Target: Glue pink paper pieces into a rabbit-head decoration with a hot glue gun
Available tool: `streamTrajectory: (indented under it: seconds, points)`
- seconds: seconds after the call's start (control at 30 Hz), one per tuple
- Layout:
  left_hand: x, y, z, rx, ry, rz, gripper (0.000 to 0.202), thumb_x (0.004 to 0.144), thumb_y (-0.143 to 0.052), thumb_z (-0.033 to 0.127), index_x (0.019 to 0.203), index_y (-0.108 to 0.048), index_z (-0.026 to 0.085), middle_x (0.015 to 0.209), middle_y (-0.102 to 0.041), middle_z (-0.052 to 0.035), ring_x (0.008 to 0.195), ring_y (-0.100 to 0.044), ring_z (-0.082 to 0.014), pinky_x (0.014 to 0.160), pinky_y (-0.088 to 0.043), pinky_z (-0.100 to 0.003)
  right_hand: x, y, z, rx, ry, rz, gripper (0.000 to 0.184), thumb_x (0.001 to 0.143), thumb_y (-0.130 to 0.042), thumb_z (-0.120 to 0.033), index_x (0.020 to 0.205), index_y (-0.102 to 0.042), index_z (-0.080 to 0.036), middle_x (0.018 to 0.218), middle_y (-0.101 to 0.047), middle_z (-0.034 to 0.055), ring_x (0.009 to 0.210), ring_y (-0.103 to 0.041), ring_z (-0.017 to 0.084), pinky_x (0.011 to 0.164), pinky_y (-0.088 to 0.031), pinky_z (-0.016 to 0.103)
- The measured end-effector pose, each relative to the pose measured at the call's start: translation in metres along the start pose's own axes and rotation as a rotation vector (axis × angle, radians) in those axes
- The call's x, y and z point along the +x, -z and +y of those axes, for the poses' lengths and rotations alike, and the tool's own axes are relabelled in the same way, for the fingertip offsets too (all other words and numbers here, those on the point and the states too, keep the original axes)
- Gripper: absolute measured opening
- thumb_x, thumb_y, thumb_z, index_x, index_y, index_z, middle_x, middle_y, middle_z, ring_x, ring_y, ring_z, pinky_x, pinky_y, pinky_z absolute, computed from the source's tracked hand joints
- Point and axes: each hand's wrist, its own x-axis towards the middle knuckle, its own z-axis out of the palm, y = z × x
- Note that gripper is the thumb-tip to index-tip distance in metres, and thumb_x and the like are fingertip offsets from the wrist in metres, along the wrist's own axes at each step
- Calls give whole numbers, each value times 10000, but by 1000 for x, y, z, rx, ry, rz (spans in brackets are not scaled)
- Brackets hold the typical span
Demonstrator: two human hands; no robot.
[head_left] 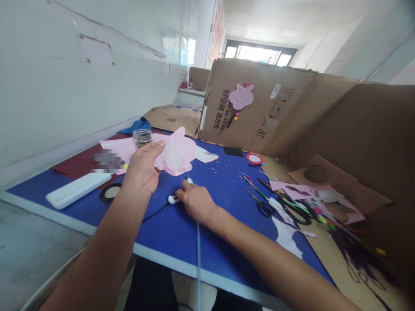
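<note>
The pink cutout (178,154) juts right from the left grip (144,167).

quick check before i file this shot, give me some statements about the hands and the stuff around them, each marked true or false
1. The left hand holds a pink cutout. True.
2. The right hand has nothing in it. False: it holds a white corded tool.
3. A second pink cutout shows against the upright cardboard. True.
4. A clear jar appears to the right of the held cutout. False: the clear jar appears to its left.
5. Black-handled scissors lie to the right of the right hand. True.
</note>
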Motion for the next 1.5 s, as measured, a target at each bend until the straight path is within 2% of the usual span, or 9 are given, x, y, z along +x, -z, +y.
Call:
streamTrajectory:
  seconds: [0.2,0.4,0.57,0.67,0.77,0.83,0.93,1.2,1.5]
  points:
    - [-5,0,-10,6,30,-16,346,669,-995,326,834,-725,187,823,-755,-23,768,-754,-224,690,-623,-318,-36,-9,29,14,-157,6,332,1110,-468,-129,1231,-758,-234,1222,-704,129,996,-755,255,756,-548,329]
    - [-18,-4,-7,-20,-12,-56,242,761,-934,312,871,-764,179,876,-774,-51,812,-767,-231,689,-621,-312,-58,-21,43,124,-255,46,399,1094,-488,-136,1360,-755,-269,1296,-707,125,1015,-749,239,769,-522,315]
    - [-31,-1,-6,-5,-14,-55,306,741,-977,367,863,-755,197,838,-769,-36,822,-773,-239,746,-643,-337,-76,-29,59,416,-392,244,315,1070,-612,-242,1346,-763,-251,1207,-749,93,911,-725,214,788,-513,316]
    - [-44,3,-22,-18,33,-73,351,692,-1013,382,832,-747,200,797,-756,-17,786,-752,-213,741,-621,-320,-87,-33,68,586,-495,326,280,1026,-643,-214,1278,-763,-216,1069,-787,80,927,-734,227,855,-538,346]
    - [-60,5,-50,-5,128,-63,390,660,-1022,422,747,-722,188,767,-747,-22,699,-693,-173,709,-568,-304,-97,-36,72,807,-608,297,282,992,-691,-253,1270,-728,-223,961,-812,48,839,-758,212,772,-587,337]
    - [-68,4,-69,43,202,-40,403,653,-1009,443,687,-704,182,708,-724,-21,617,-629,-149,621,-488,-280,-100,-35,71,1091,-702,264,344,935,-777,-279,1268,-707,-233,949,-825,41,807,-782,213,684,-617,319]
    - [-71,-1,-90,79,247,-15,371,643,-991,431,670,-720,179,687,-731,-27,603,-618,-149,604,-455,-270,-99,-32,69,1439,-807,228,477,826,-911,-291,1247,-697,-227,917,-831,47,823,-814,236,640,-651,317]
    - [-60,-6,-98,99,324,28,380,598,-1022,419,727,-762,173,704,-756,-28,614,-650,-158,625,-482,-266,-90,-32,70,1635,-883,172,437,854,-942,-341,1209,-721,-212,929,-857,59,750,-789,168,598,-587,223]
    - [-61,-2,-103,64,399,15,448,535,-1049,428,715,-731,168,690,-752,-23,581,-642,-140,563,-455,-244,-81,-44,65,2014,-836,195,90,949,-761,-251,982,-737,-171,804,-767,52,690,-770,170,644,-652,269]
